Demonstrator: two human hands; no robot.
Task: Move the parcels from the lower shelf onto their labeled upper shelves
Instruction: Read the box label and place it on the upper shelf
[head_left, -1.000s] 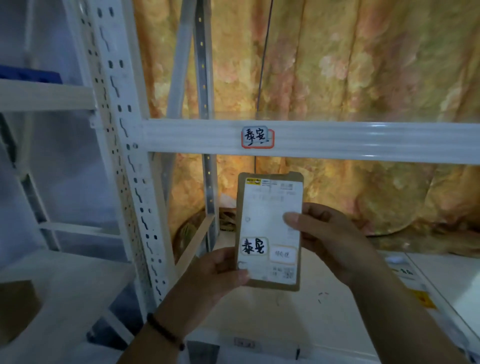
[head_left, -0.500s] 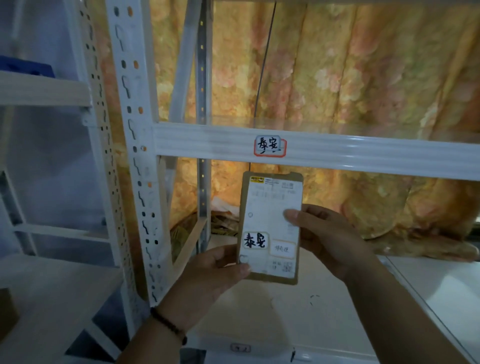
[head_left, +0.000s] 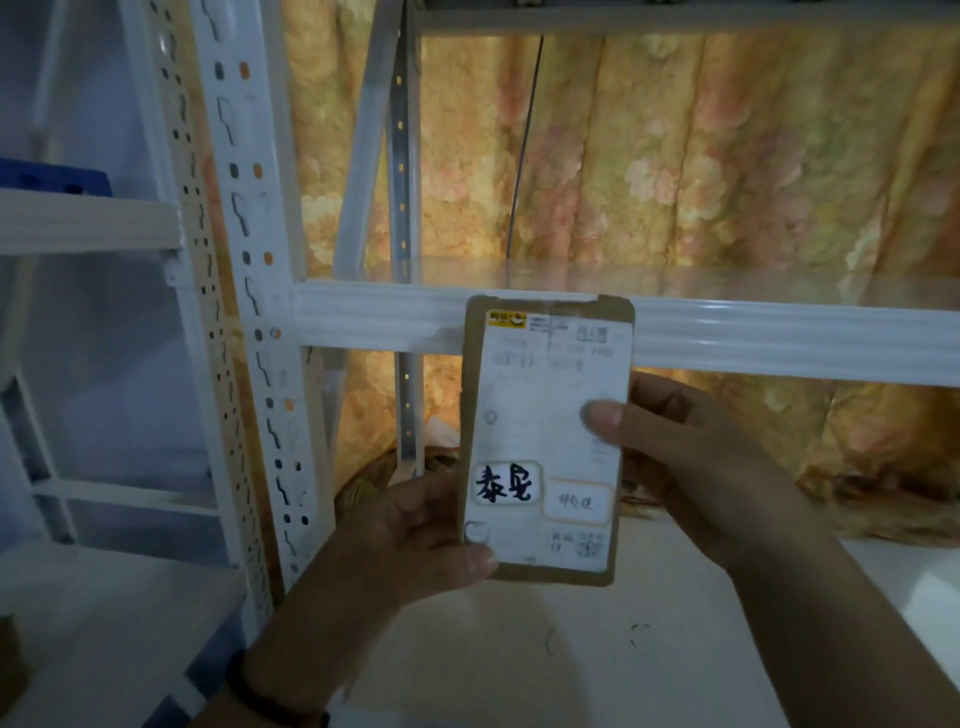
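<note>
A flat brown parcel (head_left: 545, 436) with a white shipping label and a handwritten black tag is held upright in front of me. My left hand (head_left: 415, 540) grips its lower left corner. On the parcel's right edge my right hand (head_left: 680, 457) holds it, thumb pressed on the label. The parcel's top overlaps the white front beam of the upper shelf (head_left: 753, 332) and hides the shelf's label. The lower shelf (head_left: 519, 649) lies pale and flat under my hands.
A white perforated upright (head_left: 249, 312) stands left of the parcel. A floral cloth (head_left: 701, 171) hangs behind the rack. Another white rack (head_left: 78, 223) with a blue item (head_left: 52, 176) on it is at the left.
The parcel has risen with both hands and now covers the label on the upper shelf's beam. The view has tilted up and closer to the rack.
</note>
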